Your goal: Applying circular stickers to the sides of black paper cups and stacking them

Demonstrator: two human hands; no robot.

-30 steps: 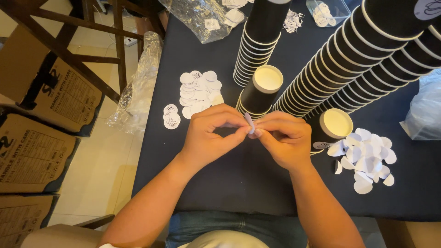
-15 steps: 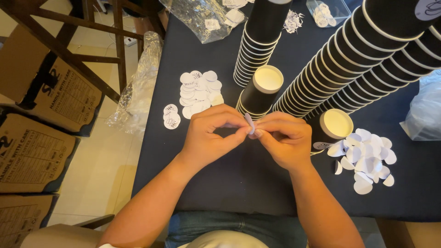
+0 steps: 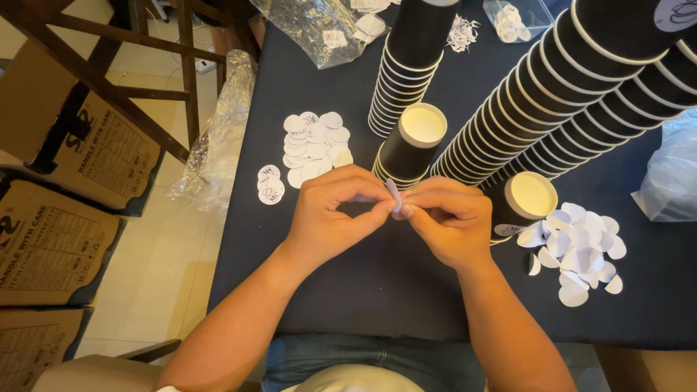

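Head view: small round sticker (image 3: 393, 194) pinched edge-on between left hand (image 3: 335, 215) and right hand (image 3: 449, 221) — fingertips pressed together, long axis toward 12 o'clock, over dark desk (image 3: 377, 290), equally near both.

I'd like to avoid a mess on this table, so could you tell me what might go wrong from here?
The leaning stack of black cups rises close behind the right hand; a knock from it might topple the stack. The small round sticker, pinched between both hands' fingers, might crease or stick to itself. The loose white discs by the right hand could scatter if brushed.
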